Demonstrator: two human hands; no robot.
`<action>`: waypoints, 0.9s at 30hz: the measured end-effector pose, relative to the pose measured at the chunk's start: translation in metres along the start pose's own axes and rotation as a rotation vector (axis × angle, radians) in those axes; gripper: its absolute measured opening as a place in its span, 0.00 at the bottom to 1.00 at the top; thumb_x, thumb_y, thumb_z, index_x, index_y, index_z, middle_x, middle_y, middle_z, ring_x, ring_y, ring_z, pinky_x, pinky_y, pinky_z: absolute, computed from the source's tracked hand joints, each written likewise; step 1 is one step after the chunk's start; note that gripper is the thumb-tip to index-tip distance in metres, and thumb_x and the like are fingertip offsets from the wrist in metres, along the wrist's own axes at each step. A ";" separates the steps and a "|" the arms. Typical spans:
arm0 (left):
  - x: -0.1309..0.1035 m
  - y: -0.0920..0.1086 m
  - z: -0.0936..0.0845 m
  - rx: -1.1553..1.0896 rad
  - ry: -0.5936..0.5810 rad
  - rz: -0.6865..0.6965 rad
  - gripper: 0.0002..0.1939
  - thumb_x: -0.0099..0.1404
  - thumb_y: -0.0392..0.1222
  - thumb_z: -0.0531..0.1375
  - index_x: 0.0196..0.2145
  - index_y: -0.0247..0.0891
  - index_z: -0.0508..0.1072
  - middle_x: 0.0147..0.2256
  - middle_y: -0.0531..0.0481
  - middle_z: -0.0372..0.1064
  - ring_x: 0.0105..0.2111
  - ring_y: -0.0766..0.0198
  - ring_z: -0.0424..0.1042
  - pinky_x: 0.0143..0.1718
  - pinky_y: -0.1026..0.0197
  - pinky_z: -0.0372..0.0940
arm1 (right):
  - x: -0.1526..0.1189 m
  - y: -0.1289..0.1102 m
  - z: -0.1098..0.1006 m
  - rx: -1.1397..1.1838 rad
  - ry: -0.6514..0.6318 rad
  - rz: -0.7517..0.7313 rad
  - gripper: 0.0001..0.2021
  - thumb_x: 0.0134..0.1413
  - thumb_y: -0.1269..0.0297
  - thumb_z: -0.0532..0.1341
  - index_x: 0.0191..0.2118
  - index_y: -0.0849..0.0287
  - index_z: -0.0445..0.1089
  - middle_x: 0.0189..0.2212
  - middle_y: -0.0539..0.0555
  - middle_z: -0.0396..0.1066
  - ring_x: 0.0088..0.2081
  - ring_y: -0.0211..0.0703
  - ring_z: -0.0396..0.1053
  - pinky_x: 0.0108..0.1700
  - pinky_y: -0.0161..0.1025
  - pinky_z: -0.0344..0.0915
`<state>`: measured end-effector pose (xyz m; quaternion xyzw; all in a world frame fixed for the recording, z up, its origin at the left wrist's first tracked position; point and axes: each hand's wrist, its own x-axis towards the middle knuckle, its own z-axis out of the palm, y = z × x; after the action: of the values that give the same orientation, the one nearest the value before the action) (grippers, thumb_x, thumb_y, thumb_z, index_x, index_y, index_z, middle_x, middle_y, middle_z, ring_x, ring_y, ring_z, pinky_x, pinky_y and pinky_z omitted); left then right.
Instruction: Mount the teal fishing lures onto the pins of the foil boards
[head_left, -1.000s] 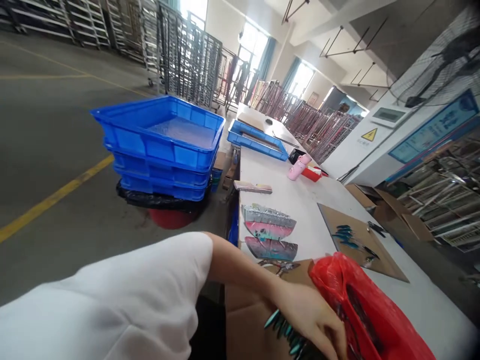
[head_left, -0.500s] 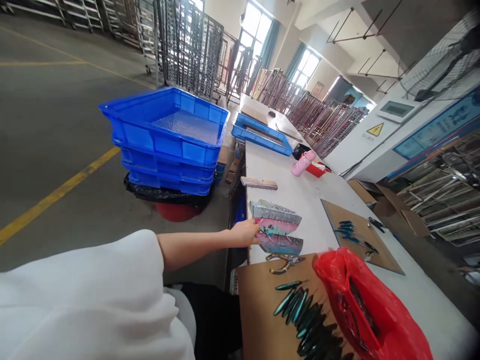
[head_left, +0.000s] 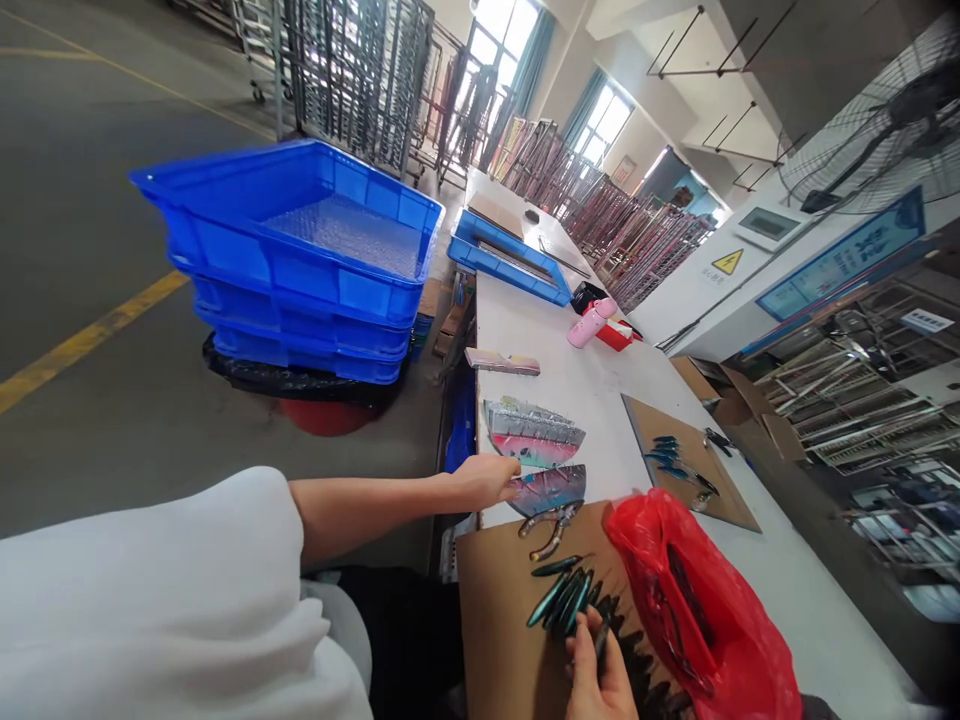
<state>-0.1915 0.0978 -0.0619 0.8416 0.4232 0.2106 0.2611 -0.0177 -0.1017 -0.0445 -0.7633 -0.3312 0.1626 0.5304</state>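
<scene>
My left hand (head_left: 487, 482) reaches across to the table's near edge, its fingers closed at the left end of a pink-and-silver flat piece (head_left: 553, 488) with a shiny printed surface. Just beyond it lies a stack of similar silver and pink pieces (head_left: 534, 430). Pliers (head_left: 551, 528) with spread handles rest between that piece and a brown board (head_left: 495, 620). On the board sits a pile of slender dark-green fishing lures (head_left: 559, 597). Low in view, my right hand (head_left: 598, 675) is over this pile, thumb and fingers pinched around one dark lure.
A red plastic bag (head_left: 720, 610) lies right of the lures. Another board (head_left: 686, 465) holds several blue lures. Farther off are a pink bottle (head_left: 591, 325) and a blue tray (head_left: 510, 262). Stacked blue crates (head_left: 300, 270) stand left of the table.
My right hand has come into view from below and pinches a lure. My left hand has shifted down to the lower flat piece, which is now tilted. The pliers have turned.
</scene>
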 end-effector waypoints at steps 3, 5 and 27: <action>0.006 0.006 0.003 0.001 -0.033 0.001 0.21 0.46 0.46 0.66 0.37 0.35 0.68 0.35 0.41 0.66 0.33 0.53 0.66 0.30 0.59 0.58 | 0.012 0.007 0.021 -0.201 -0.051 0.057 0.25 0.37 0.41 0.58 0.39 0.53 0.71 0.35 0.52 0.75 0.38 0.50 0.71 0.35 0.40 0.68; 0.006 0.007 0.003 -0.002 -0.049 -0.003 0.20 0.45 0.43 0.65 0.36 0.35 0.68 0.34 0.40 0.65 0.32 0.53 0.65 0.30 0.58 0.57 | 0.015 -0.002 0.032 -0.343 -0.165 -0.061 0.24 0.42 0.43 0.54 0.41 0.53 0.70 0.40 0.53 0.73 0.43 0.50 0.69 0.41 0.41 0.66; 0.014 0.015 0.013 -0.892 -0.090 -0.289 0.27 0.50 0.45 0.61 0.46 0.33 0.61 0.33 0.49 0.65 0.27 0.67 0.62 0.24 0.66 0.56 | 0.029 -0.013 0.037 0.269 -0.075 0.129 0.22 0.44 0.50 0.58 0.44 0.56 0.66 0.39 0.51 0.70 0.34 0.36 0.68 0.40 0.36 0.65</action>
<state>-0.1671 0.0983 -0.0609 0.5882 0.3922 0.2966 0.6420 -0.0234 -0.0535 -0.0436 -0.6983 -0.2764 0.2676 0.6036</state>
